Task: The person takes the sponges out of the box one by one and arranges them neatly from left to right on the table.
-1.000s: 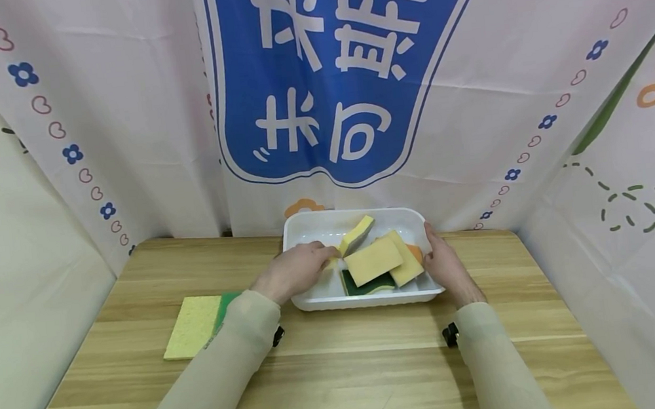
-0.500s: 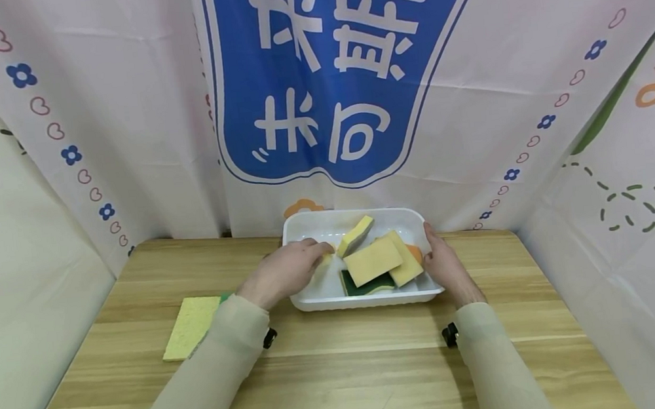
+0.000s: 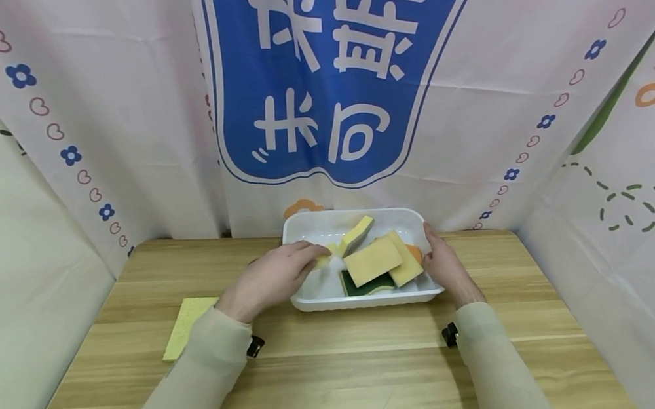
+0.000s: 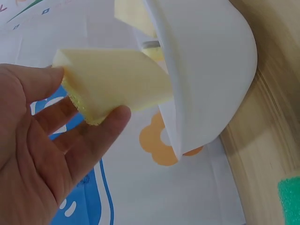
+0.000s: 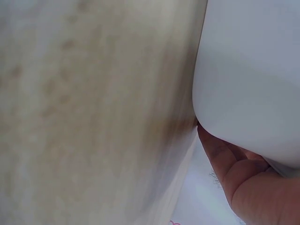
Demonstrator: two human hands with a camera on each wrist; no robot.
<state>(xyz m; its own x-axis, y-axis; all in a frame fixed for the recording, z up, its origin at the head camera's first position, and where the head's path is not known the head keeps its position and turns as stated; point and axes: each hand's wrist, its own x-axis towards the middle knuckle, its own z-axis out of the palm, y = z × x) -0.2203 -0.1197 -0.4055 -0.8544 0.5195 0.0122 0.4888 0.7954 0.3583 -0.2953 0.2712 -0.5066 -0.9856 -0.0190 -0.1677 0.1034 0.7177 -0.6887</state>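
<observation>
In the head view, the work looks part-way along: the white tray (image 3: 319, 292) on the table (image 3: 345, 387) already holds a loose pile, with a tilted yellow sponge (image 3: 356, 235), two overlapping pale sponges (image 3: 373, 261), a dark green scourer (image 3: 354, 285) under them and a bit of something orange (image 3: 414, 253) at the right. The left hand (image 3: 275, 274) has a further sponge (image 3: 325, 258) over the tray's left part, and a flat yellow sponge (image 3: 188, 326) lies apart on the table, seemingly left to deal with; the sleeve (image 3: 202, 374) covers part of it. The pile's overlap prevents a sure count. In the left wrist view, thumb and fingers pinch the held sponge by one end; its far end meets the rim in sight, but contact is unclear. A green sponge (image 4: 290, 200) on the table is cut off at the edge. In the right wrist view, the right hand (image 5: 255, 187) grips the tray's end, though its fingertips are mostly hidden and the tabletop blurred.
</observation>
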